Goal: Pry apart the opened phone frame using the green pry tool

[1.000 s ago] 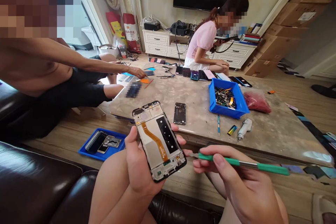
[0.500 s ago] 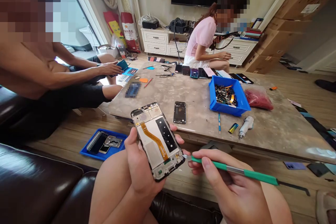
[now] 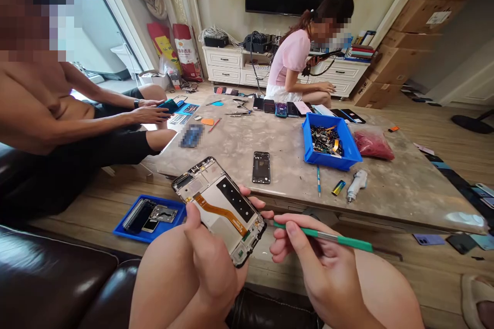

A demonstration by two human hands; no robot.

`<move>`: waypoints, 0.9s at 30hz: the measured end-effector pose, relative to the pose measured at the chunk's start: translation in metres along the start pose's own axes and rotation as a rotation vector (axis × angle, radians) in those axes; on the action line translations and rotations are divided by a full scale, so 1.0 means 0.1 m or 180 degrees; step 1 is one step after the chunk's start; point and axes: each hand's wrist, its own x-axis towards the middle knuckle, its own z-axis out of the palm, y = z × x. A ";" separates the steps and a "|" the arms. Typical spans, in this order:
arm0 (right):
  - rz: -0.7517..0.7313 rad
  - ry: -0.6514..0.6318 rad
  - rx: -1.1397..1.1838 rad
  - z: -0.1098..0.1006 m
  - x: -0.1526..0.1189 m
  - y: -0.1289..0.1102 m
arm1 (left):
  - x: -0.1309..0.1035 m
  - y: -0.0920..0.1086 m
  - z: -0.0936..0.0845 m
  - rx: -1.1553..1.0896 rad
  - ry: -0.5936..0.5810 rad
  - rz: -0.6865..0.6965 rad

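My left hand (image 3: 210, 262) grips the opened phone (image 3: 219, 209) over my knee, near the table (image 3: 405, 190); my right hand (image 3: 328, 272) pinches the pry tool (image 3: 328, 237) — tip at the phone's lower right corner. I'd best keep the tip shallow, clear of the orange flex (image 3: 219, 211).

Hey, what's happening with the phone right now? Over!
Left hand grips opened phone. Right hand holds green tool, tip at phone's lower edge. Nothing in the way.

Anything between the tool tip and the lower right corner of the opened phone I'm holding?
Nothing visible. The left hand holds the opened phone; the right hand aims the green-handled tool at its lower right corner, the tip right at the edge. Left fingertips sit just above, not in the path.
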 end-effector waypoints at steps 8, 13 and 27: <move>0.0767 -0.0351 0.1494 -0.07 0.11 0.17 | 0.01 0.08 0.05 0.0099 -0.0042 -0.0001; 0.0587 -0.0364 0.1248 -0.02 0.07 0.12 | -0.01 0.13 0.09 0.0086 -0.0076 -0.0285; -0.0003 -0.0068 0.0103 -0.01 -0.03 0.08 | -0.06 0.11 0.16 0.0345 0.0165 -0.0171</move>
